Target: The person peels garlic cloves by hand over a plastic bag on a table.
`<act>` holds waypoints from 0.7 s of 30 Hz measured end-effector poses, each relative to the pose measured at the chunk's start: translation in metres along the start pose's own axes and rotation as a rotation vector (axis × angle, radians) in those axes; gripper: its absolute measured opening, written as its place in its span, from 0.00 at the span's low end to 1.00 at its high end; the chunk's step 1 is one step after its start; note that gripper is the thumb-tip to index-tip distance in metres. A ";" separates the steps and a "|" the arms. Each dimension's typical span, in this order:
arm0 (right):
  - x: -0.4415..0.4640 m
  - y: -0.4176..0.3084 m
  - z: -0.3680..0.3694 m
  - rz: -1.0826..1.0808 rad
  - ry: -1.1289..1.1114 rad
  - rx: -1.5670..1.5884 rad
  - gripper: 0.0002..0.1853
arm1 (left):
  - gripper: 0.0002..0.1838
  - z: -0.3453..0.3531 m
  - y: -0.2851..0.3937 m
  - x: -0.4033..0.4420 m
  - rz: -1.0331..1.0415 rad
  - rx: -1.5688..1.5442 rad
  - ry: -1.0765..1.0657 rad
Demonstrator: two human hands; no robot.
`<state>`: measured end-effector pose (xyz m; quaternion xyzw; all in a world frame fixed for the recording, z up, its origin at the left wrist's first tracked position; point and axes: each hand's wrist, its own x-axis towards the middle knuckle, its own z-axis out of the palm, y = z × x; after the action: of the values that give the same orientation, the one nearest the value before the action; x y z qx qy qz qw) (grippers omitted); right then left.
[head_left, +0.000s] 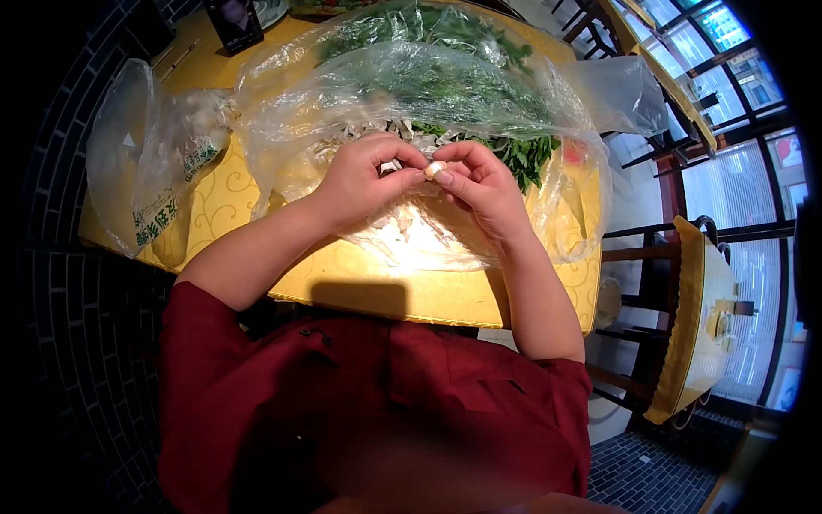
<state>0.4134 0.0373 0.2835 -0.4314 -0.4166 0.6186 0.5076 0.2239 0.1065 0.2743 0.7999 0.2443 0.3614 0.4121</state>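
Between the fingertips of both hands is a small pale garlic clove [435, 170]. My left hand [368, 176] pinches it from the left with thumb and forefinger. From the other side, my right hand [484, 188] pinches it too, its thumb lying on the front of the clove. Under the hands a clear plastic sheet or bag [454, 244] carries pale, papery skins [390, 224]. Just beyond the hands lie leafy greens [527, 158], partly covered by clear plastic. At the left, a clear bag with green print [128, 163] holds whitish garlic bulbs [205, 120].
Everything rests on a yellow patterned table [342, 283]. A dark phone or small screen [233, 26] stands at the back left, near chopsticks [175, 60]. Another cloth-covered table [698, 317] and chairs stand at the right, by windows.
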 end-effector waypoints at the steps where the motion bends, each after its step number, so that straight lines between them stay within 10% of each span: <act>1: 0.000 0.000 0.000 0.006 0.003 -0.011 0.13 | 0.07 0.000 0.001 0.000 -0.055 -0.051 -0.008; 21: -0.002 -0.005 0.003 0.042 -0.037 -0.013 0.13 | 0.06 -0.002 -0.004 0.003 -0.375 -0.678 -0.153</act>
<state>0.4125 0.0354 0.2893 -0.4320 -0.4207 0.6343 0.4838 0.2243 0.1116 0.2727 0.5847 0.2213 0.2793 0.7288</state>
